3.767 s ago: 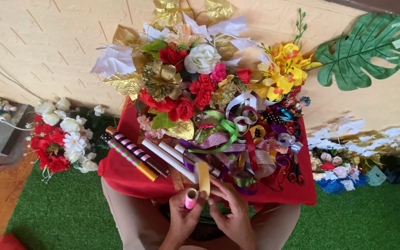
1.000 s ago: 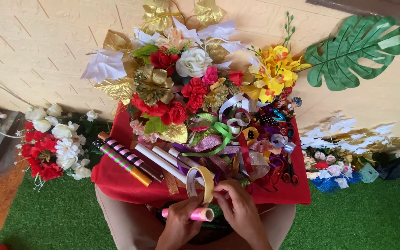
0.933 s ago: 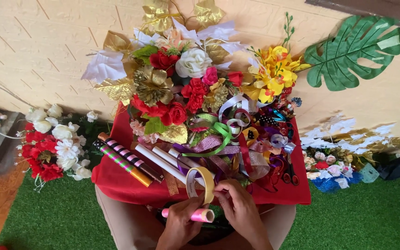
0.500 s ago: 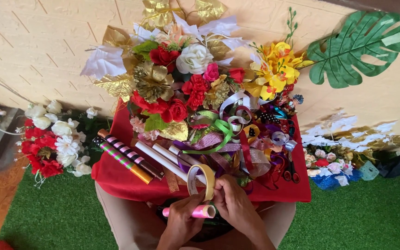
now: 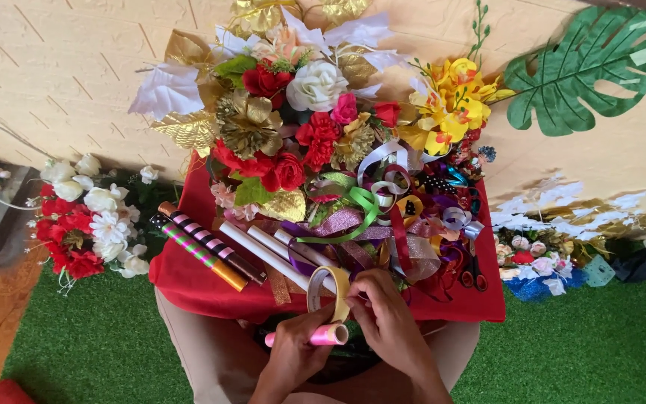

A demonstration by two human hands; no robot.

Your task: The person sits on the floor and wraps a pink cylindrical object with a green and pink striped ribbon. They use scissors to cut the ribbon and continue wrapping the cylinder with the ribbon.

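A pink roll [image 5: 315,334] is held in the left hand [image 5: 293,359], whose grip is wrapped around it so that the roll lies roughly level, its pale open end pointing right. A loop of gold ribbon [image 5: 328,288] is pinched by the right hand [image 5: 386,322], its fingers [image 5: 364,288] narrowed on the strip just above the roll's end; the loop stands upright between the two hands, touching the roll or very close to it. Both hands are placed low in the middle of the view, at the near edge of a red cloth [image 5: 196,280] spread over the lap.

On the cloth, a heap of curled ribbons [image 5: 383,224] in purple, green, silver and red is piled just beyond the hands. To its left, several wrapped rolls [image 5: 211,251] are laid side by side at a slant: striped ones, an orange one and white ones. Behind the heap, a bunch of artificial flowers [image 5: 300,105] in red, white, gold and yellow is propped against a cream wall. A large green leaf [image 5: 592,75] is seen on the wall at the right. Red and white flowers [image 5: 84,217] are lying on the green turf [image 5: 592,337] at the left.
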